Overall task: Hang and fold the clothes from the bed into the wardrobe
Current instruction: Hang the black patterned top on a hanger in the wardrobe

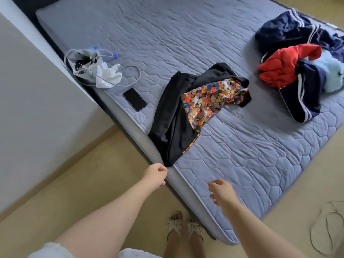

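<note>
At bed (242, 164) edge: left hand (155, 175) curled beside black garment (171, 127) hem, grip unclear; right hand (221, 192) relaxed, empty.

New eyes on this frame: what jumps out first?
The black garment tangled with a bright printed piece lies at the near edge of the mattress, the left hand right at its hem. A navy, red and pale blue pile sits at the far right; a phone lies left of the black garment.
</note>
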### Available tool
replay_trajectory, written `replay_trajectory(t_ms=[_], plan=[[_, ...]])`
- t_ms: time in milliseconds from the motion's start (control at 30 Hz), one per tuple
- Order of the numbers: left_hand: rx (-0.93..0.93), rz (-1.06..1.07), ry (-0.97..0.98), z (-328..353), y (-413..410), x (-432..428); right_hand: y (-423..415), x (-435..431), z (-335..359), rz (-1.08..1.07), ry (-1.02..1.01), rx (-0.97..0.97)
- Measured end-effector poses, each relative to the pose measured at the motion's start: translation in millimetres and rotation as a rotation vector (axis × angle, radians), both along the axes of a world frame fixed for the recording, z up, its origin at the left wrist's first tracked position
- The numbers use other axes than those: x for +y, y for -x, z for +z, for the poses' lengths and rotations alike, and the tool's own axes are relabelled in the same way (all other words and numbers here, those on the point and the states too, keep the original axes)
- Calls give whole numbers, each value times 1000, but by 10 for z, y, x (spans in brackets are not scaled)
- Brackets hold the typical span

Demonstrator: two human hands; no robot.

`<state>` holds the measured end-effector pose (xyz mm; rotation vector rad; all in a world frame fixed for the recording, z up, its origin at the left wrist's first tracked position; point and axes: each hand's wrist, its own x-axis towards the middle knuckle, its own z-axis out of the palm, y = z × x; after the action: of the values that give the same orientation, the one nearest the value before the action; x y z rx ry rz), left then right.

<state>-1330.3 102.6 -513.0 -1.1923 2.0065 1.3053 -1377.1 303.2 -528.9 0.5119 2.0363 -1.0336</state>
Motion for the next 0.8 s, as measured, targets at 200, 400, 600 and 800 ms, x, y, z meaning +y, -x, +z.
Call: replay_trajectory(t_ms=[200,400,600,800], plan=[[-107,55,-4,-867,276,-86,347,-35,-663,-67,7,-132],[-102,-122,216,-1589,655,-52,592,-27,-1240,-134,1,-185],[-83,160,226,-2080,865,-32,607,-87,-1564,-299,100,-311],[-6,-125,287,-2009,709,18,378,31,-1626,-373,107,-376]])
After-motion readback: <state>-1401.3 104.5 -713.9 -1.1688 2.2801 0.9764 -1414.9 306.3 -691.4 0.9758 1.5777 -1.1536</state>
